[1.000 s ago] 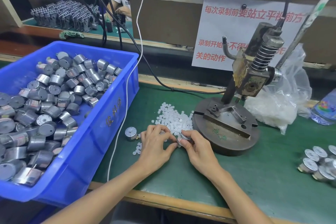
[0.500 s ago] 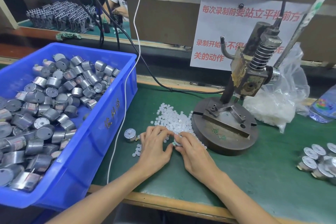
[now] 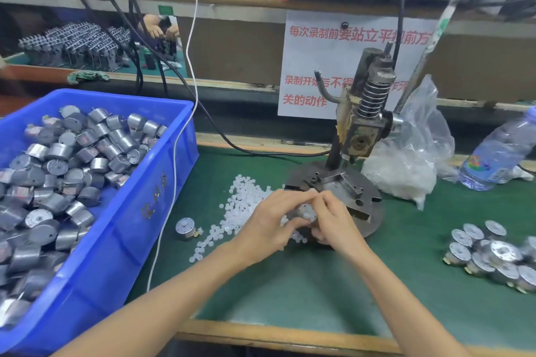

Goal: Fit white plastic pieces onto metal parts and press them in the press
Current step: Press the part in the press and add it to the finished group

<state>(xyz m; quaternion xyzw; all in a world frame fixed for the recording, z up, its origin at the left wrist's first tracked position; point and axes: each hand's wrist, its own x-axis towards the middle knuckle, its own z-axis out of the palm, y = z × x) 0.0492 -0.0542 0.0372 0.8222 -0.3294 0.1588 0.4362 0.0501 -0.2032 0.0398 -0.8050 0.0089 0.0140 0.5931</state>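
Note:
My left hand (image 3: 268,223) and my right hand (image 3: 333,220) meet fingertip to fingertip just in front of the press base (image 3: 368,206). Between them sits a round metal part (image 3: 304,211), blurred, which my right hand holds while my left fingers pinch at its top; a white plastic piece there cannot be made out clearly. A heap of small white plastic pieces (image 3: 243,200) lies on the green mat left of the hands. The hand press (image 3: 365,122) stands behind, its ram raised.
A blue bin (image 3: 121,226) full of metal parts fills the left. One loose metal part (image 3: 185,228) lies by the bin. Several metal parts (image 3: 493,255) are grouped at the right. A plastic bag (image 3: 412,159) and a water bottle (image 3: 499,151) stand behind the press.
Both hands have lifted off the mat with the metal part and moved slightly right and up, closer to the press base. The view has tilted upward.

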